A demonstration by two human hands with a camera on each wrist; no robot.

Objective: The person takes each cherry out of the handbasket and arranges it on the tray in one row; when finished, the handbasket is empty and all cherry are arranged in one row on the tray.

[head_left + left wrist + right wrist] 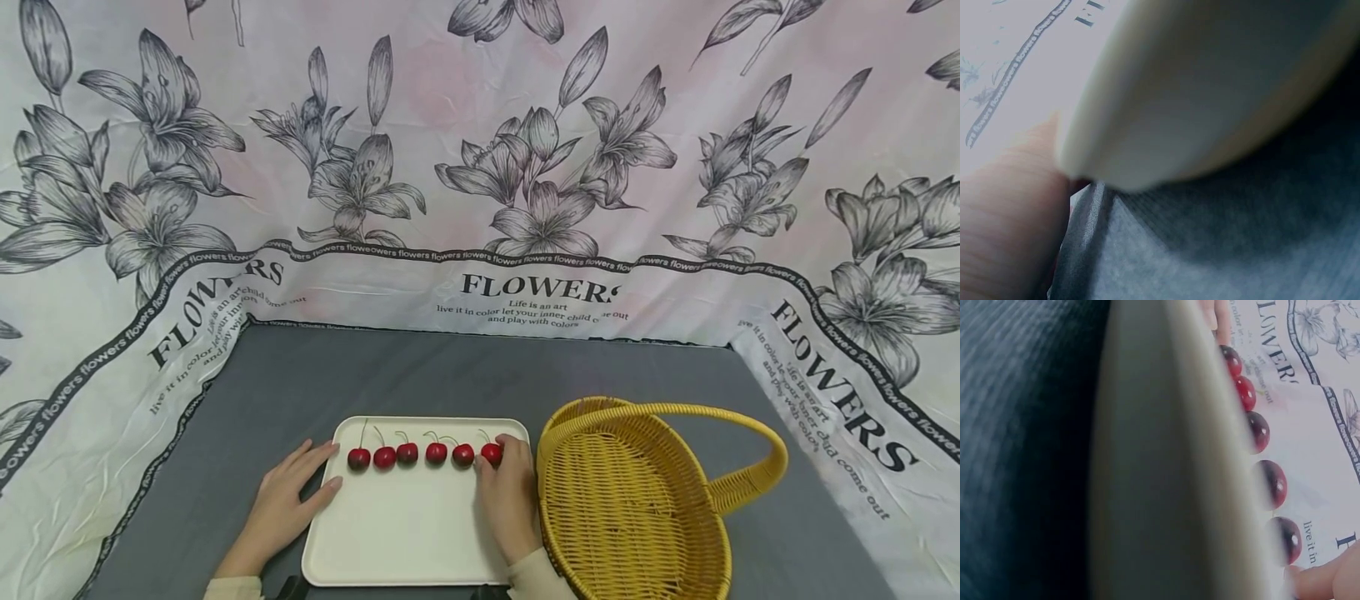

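Note:
A cream rectangular tray [405, 533] lies on the grey cloth, with several dark red cherries [384, 457] in a row along its far side, stems pointing up. My right hand [512, 500] reaches over the tray's right side and pinches the rightmost cherry [491, 453] between thumb and fingers. At the left rim my left hand [283, 500] rests with extended fingers touching the edge. The tray's blurred edge [1147, 456] fills much of the right wrist view, hiding part of the cherries. In the left wrist view the tray [1185, 112] covers most of the scene beside my left hand [1010, 219].
Close to the tray's right side stands a yellow wicker basket [615, 500] with a tall arched handle [772, 458]. Grey cloth [450, 367] covers the table. A flower-printed white curtain [420, 292] borders it at the back and both sides.

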